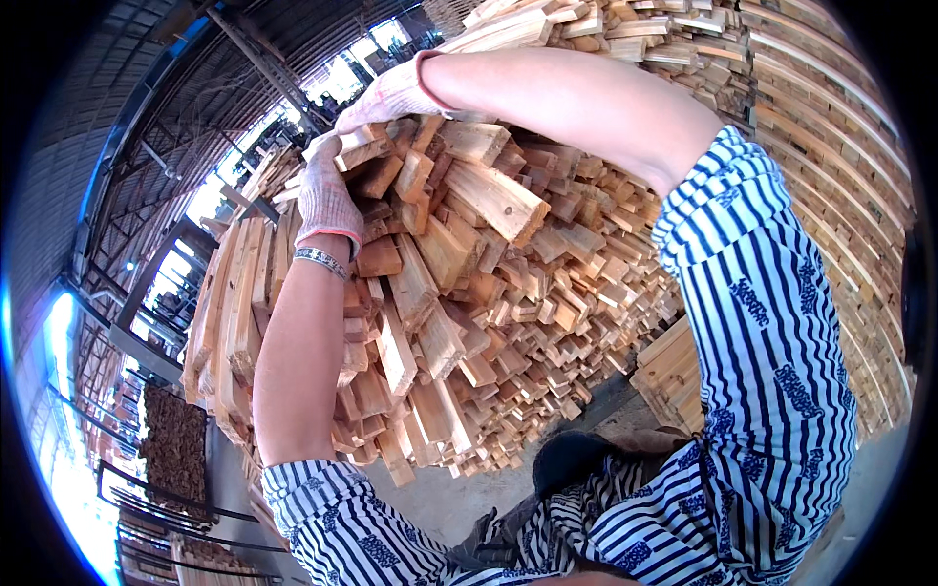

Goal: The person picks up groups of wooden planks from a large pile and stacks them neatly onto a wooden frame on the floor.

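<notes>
Both my hands wear pale knit gloves and reach to the top left of a large pile of wooden strips [508, 283]. My left hand [328, 195] is against the pile's left side, its fingertips closed at the end of a short wooden strip [363, 146]. Over the top comes my right hand [393, 96], bent at the wrist, its fingers curled down onto the same strip from above. The two hands nearly meet there. The far sides of the fingers are partly hidden. Loose strips with their cut ends toward me lie right below the hands.
Tall stacks of lumber [831, 195] stand along the right. More strips [645, 29] are piled at the back. A flat stack of boards [672, 376] sits near my right sleeve. Metal frames [147, 337] and a dark wood stack [174, 449] are at left.
</notes>
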